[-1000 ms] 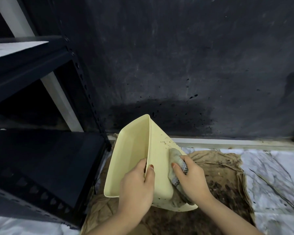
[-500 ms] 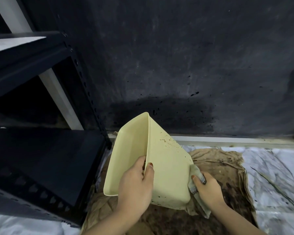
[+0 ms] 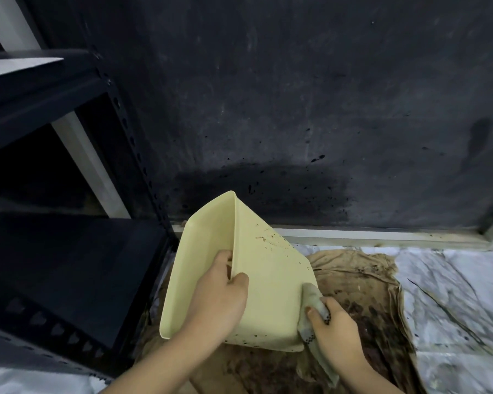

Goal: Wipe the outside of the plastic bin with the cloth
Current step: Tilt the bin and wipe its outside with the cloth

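A pale yellow plastic bin is tilted on its side, its opening facing left and its outer wall facing me, speckled with dark dirt near the top and along the bottom edge. My left hand grips the bin's rim, thumb on the outer wall and fingers inside. My right hand holds a crumpled grey-green cloth against the bin's lower right corner. The cloth's loose end hangs down below my wrist.
A stained brown rag lies under the bin on white crumpled sheeting. A black metal shelf unit stands close on the left. A dark splattered wall rises behind, with a pale ledge at its foot.
My right hand with the cloth has slid from the middle of the outer wall down and right to the bin's lower right corner. The left hand has kept its grip on the rim.
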Demonstrator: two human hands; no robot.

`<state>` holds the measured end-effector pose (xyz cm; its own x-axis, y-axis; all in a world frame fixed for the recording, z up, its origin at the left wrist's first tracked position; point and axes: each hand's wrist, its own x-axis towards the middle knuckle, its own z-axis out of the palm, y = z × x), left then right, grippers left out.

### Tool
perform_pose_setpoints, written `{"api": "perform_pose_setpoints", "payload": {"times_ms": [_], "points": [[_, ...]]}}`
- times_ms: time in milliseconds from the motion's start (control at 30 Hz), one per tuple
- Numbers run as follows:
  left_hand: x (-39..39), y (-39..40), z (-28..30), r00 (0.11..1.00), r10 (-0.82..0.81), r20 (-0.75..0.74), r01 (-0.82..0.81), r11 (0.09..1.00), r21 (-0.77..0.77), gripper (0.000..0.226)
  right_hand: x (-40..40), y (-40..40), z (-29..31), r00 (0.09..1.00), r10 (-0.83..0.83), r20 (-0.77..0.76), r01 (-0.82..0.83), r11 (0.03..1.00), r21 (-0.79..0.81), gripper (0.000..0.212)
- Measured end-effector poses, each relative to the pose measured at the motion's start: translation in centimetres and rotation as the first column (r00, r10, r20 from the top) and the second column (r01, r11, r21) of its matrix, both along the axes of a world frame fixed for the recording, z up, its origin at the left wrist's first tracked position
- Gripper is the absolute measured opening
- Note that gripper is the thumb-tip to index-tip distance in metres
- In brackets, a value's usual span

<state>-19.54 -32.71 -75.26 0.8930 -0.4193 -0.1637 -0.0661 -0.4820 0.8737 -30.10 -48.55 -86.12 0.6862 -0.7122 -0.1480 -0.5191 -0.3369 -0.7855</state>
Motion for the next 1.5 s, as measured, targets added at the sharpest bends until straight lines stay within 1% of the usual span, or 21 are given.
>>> {"api": "perform_pose_setpoints", "payload": {"times_ms": [67,100,167,233,333,400,500,600,800,933,1100,1233,1333,1433,1500], "points": [[0.7,-0.1,0.1,0.999,0.048,0.008,-0.048,0.999,0.005,0.006,0.0,1.3,1.0,0.993,0.04,0.112,-0.039,0.999,-0.012,0.011],[0.9,-0.2,0.0,0.998,0.063,0.023,-0.063,0.998,0.01,0.006,0.0,1.9,1.5,0.986,0.061,0.156,-0.06,0.998,-0.008,0.015],[1.2,-0.4,-0.2,0.996,0.072,0.057,-0.072,0.997,0.001,0.011,0.1,3.1,2.5,0.97,0.107,0.219,-0.111,0.994,0.006,0.018],[1.5,-0.6,-0.3,0.992,0.082,0.095,-0.08,0.996,-0.029,0.007,0.3,4.0,3.5,0.949,0.145,0.281,-0.151,0.988,0.0,0.02],[1.8,-0.6,-0.6,0.986,0.077,0.148,-0.07,0.996,-0.054,0.01,0.5,5.2,5.0,0.908,0.217,0.359,-0.209,0.976,-0.062,0.027],[1.4,-0.5,-0.7,0.985,0.068,0.161,-0.055,0.995,-0.082,0.013,0.7,5.7,6.0,0.884,0.243,0.399,-0.217,0.97,-0.108,0.029],[0.1,-0.3,-1.0,0.985,0.047,0.169,-0.032,0.995,-0.091,0.019,1.1,5.7,6.8,0.861,0.256,0.44,-0.193,0.964,-0.185,0.027],[-1.0,-0.1,-1.6,0.987,0.021,0.157,-0.008,0.997,-0.083,0.019,1.4,5.2,6.8,0.858,0.261,0.441,-0.171,0.957,-0.233,0.018],[-1.0,0.1,-1.9,0.991,0.005,0.13,0.007,0.996,-0.086,0.014,2.3,3.2,5.7,0.888,0.227,0.401,-0.14,0.962,-0.235,0.02],[-0.9,0.5,-2.1,0.993,0.017,0.113,-0.006,0.995,-0.102,0.02,2.4,1.4,4.5,0.923,0.166,0.347,-0.087,0.969,-0.233,0.022],[-0.9,0.5,-2.2,0.995,0.041,0.09,-0.031,0.994,-0.108,0.018,1.7,-0.3,2.6,0.963,0.074,0.259,-0.013,0.973,-0.232,0.021],[-1.0,0.5,-2.2,0.995,0.061,0.085,-0.053,0.994,-0.097,0.019,0.4,-1.1,1.2,0.98,0.006,0.199,0.04,0.973,-0.227,0.015],[-1.1,0.5,-2.2,0.993,0.072,0.089,-0.064,0.994,-0.091,0.017,-0.7,-1.1,0.5,0.986,-0.03,0.163,0.066,0.973,-0.221,0.015],[-1.3,0.4,-2.2,0.994,0.071,0.085,-0.063,0.994,-0.094,0.017,-1.4,0.1,0.8,0.983,-0.032,0.183,0.075,0.97,-0.232,0.015],[-1.4,0.4,-2.1,0.994,0.066,0.088,-0.058,0.994,-0.095,0.017,-1.5,1.5,1.5,0.973,0.007,0.229,0.052,0.967,-0.251,0.015]]}}
